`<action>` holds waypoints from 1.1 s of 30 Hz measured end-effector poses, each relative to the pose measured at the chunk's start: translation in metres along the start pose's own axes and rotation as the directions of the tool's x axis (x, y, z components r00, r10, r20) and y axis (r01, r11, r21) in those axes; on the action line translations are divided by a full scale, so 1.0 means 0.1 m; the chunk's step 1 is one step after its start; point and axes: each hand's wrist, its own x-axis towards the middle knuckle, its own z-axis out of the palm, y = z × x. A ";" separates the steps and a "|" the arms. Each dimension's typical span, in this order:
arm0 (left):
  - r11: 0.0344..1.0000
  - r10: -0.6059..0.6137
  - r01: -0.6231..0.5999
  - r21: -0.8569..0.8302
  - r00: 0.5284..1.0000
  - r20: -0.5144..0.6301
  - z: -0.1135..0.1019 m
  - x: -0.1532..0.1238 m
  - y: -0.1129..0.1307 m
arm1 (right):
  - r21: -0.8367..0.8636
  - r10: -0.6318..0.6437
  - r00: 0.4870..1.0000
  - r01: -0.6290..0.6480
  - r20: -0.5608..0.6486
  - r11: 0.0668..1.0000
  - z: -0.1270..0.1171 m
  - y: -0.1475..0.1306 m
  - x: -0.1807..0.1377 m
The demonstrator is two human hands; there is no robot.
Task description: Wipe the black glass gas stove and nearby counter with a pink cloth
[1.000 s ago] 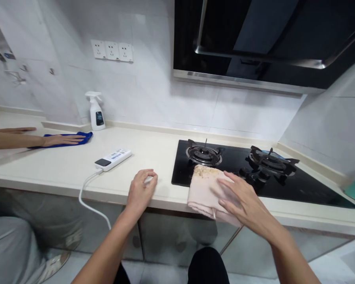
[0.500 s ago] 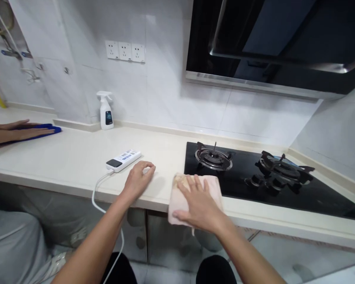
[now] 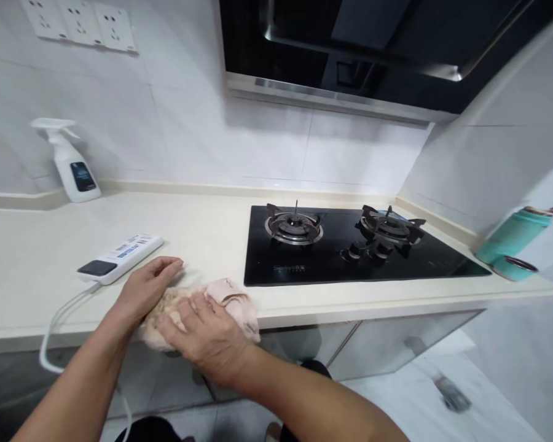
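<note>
A pale pink-and-beige cloth (image 3: 239,307) lies bunched at the front edge of the white counter, left of the stove. My right hand (image 3: 207,337) presses on it from above, fingers bent into the folds. Close by the cloth's left side, my left hand (image 3: 150,285) rests on its edge with loosely curved fingers and nothing visible in it; its lower side is partly hidden. A white device with a dark screen (image 3: 120,259) lies just behind the left hand, its white cable (image 3: 58,325) hanging over the counter's edge.
The black gas stove (image 3: 322,264) has two burners. Above it hangs a dark range hood (image 3: 341,49). A white spray bottle (image 3: 74,166) stands against the wall at left. A turquoise container (image 3: 513,236) and its round lid-like piece (image 3: 513,268) are at the counter's right end.
The view has swung right, so the other person's hands and blue cloth are out of sight. The pink cloth has gone from flat to bunched and moved left, beside my left hand.
</note>
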 end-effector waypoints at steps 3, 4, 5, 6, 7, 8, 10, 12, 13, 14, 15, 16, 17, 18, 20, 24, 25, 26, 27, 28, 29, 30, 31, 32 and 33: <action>0.999 -0.005 0.005 0.054 1.000 -0.003 0.02 0.00 -0.01 | -0.010 0.023 0.998 -0.023 -0.061 1.000 -0.08 0.25 -0.41; 0.995 0.003 -0.003 0.097 1.000 0.004 0.02 0.01 -0.03 | -0.021 0.042 0.994 -0.045 -0.105 0.999 -0.12 0.36 -0.57; 0.989 0.018 -0.022 0.147 0.999 0.026 0.02 0.02 -0.04 | -0.038 0.059 0.987 -0.065 -0.152 0.997 -0.16 0.48 -0.74; 0.978 0.042 -0.054 0.202 0.997 0.063 0.02 0.04 -0.06 | -0.057 0.068 0.979 -0.081 -0.192 0.995 -0.22 0.61 -0.92; 0.962 0.075 -0.102 0.254 0.991 0.114 0.03 0.06 -0.08 | -0.079 0.075 0.974 -0.094 -0.213 0.992 -0.29 0.75 -1.11; 0.940 0.120 -0.166 0.298 0.978 0.168 0.04 0.08 -0.11 | -0.102 0.079 0.974 -0.103 -0.213 0.989 -0.37 0.89 -1.30; 0.877 0.231 -0.312 0.365 0.941 0.248 0.08 0.10 -0.14 | -0.149 0.088 0.982 -0.114 -0.168 0.982 -0.55 1.19 -1.70; 0.820 0.321 -0.401 0.408 0.913 0.251 0.17 0.08 -0.16 | -0.190 0.119 0.986 -0.140 -0.120 0.972 -0.73 1.48 -2.11; 0.814 0.346 -0.413 0.409 0.909 0.230 0.22 0.05 -0.15 | -0.205 0.150 0.984 -0.167 -0.096 0.964 -0.82 1.62 -2.31; 0.824 0.355 -0.407 0.393 0.913 0.202 0.29 0.01 -0.13 | -0.223 0.187 0.979 -0.199 -0.076 0.954 -0.91 1.76 -2.52; 0.846 0.352 -0.392 0.362 0.920 0.173 0.36 -0.05 -0.09 | -0.244 0.227 0.972 -0.234 -0.059 0.941 -0.99 1.89 -2.72; 0.868 0.346 -0.376 0.323 0.926 0.150 0.44 -0.11 -0.03 | -0.270 0.271 0.962 -0.272 -0.043 0.924 -1.06 2.02 -2.91; 0.887 0.345 -0.369 0.277 0.929 0.135 0.51 -0.17 0.03 | -0.301 0.314 0.949 -0.309 -0.031 0.902 -1.13 2.14 -3.10; 0.897 0.355 -0.376 0.232 0.926 0.127 0.59 -0.23 0.11 | -0.334 0.357 0.934 -0.343 -0.020 0.878 -1.20 2.26 -3.28; 0.899 0.394 -0.410 0.156 0.911 0.122 0.73 -0.33 0.27 | -0.403 0.443 0.897 -0.404 0.003 0.821 -1.34 2.48 -3.59; 0.883 0.446 -0.463 0.083 0.880 0.162 0.88 -0.39 0.45 | -0.495 0.564 0.825 -0.477 0.033 0.726 -1.58 2.74 -3.92; 0.878 0.452 -0.470 0.089 0.876 0.172 0.89 -0.39 0.45 | -0.509 0.588 0.808 -0.491 0.037 0.707 -1.62 2.75 -3.92; 0.872 0.457 -0.478 0.102 0.872 0.177 0.89 -0.37 0.43 | -0.522 0.610 0.791 -0.501 0.047 0.690 -1.65 2.75 -3.90; 0.868 0.459 -0.482 0.119 0.871 0.179 0.89 -0.35 0.39 | -0.533 0.629 0.775 -0.505 0.065 0.678 -1.66 2.73 -3.84; 0.865 0.455 -0.481 0.141 0.872 0.181 0.90 -0.34 0.35 | -0.541 0.641 0.762 -0.504 0.087 0.673 -1.67 2.68 -3.76; 0.862 0.450 -0.479 0.166 0.874 0.183 0.91 -0.32 0.31 | -0.541 0.644 0.757 -0.498 0.111 0.678 -1.65 2.63 -3.66; 0.856 0.449 -0.479 0.195 0.875 0.181 0.92 -0.30 0.27 | -0.530 0.636 0.760 -0.489 0.131 0.693 -1.62 2.55 -3.55; 0.844 0.453 -0.484 0.229 0.874 0.177 0.94 -0.29 0.24 | -0.511 0.618 0.773 -0.476 0.145 0.716 -1.58 2.47 -3.42; 0.826 0.464 -0.496 0.267 0.868 0.179 0.96 -0.27 0.21 | -0.484 0.592 0.792 -0.462 0.152 0.743 -1.52 2.38 -3.29; 0.803 0.476 -0.511 0.308 0.860 0.186 0.98 -0.26 0.18 | -0.456 0.563 0.812 -0.448 0.152 0.769 -1.45 2.29 -3.15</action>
